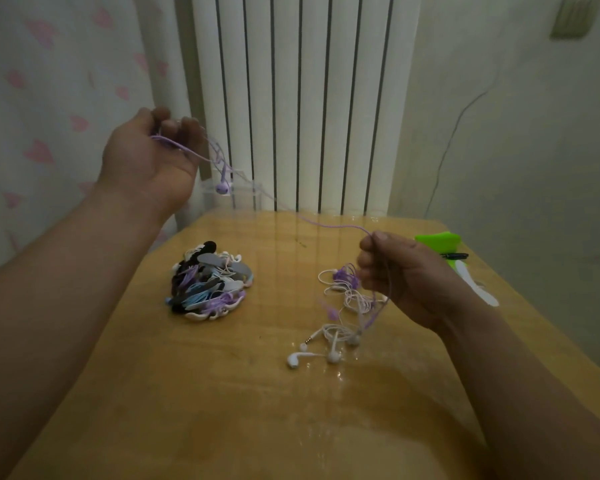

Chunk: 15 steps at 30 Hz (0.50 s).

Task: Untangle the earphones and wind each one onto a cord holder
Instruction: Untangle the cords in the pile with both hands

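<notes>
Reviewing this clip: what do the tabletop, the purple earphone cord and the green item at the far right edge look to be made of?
Table: looks like wood or wood-look laminate with a glossy coat; grain lines show and the radiator reflects in it.
Purple earphone cord: thin, flexible, probably rubbery plastic; it hangs in a loose curve between the left hand and the right hand.
Green item: likely smooth moulded plastic, judging by its bright, even colour.

We see a purple cord [329,224], white earphones [326,344], a pile [210,282] in black, grey, blue, purple and white, a yellow-brown table [222,393], pink-patterned curtain [49,98], white radiator [309,98].
</notes>
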Tool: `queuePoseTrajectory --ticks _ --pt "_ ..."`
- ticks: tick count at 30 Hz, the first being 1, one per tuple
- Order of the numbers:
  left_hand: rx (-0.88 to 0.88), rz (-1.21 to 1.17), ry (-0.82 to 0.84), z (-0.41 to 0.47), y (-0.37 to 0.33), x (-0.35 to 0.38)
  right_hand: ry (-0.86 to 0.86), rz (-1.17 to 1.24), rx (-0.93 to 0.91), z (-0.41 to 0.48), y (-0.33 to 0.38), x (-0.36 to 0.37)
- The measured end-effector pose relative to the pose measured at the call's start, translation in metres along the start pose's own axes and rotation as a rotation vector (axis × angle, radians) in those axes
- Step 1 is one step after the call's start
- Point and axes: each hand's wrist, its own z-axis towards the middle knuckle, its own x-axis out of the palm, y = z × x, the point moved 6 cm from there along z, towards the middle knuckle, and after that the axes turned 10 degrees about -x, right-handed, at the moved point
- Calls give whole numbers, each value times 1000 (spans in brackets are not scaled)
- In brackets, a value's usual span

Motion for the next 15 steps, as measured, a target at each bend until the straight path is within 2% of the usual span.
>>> queuePoseTrajectory --ticks 9,11,15 --pt "65 199 -10 -2 -17 20 -173 -21 -150 9 15 -29" --pt "27 265 -40 -9 -10 17 -218 -83 -148 10 28 -27" --pt "-143 392 -19 -30 26 11 -152 -213 -171 18 66 2"
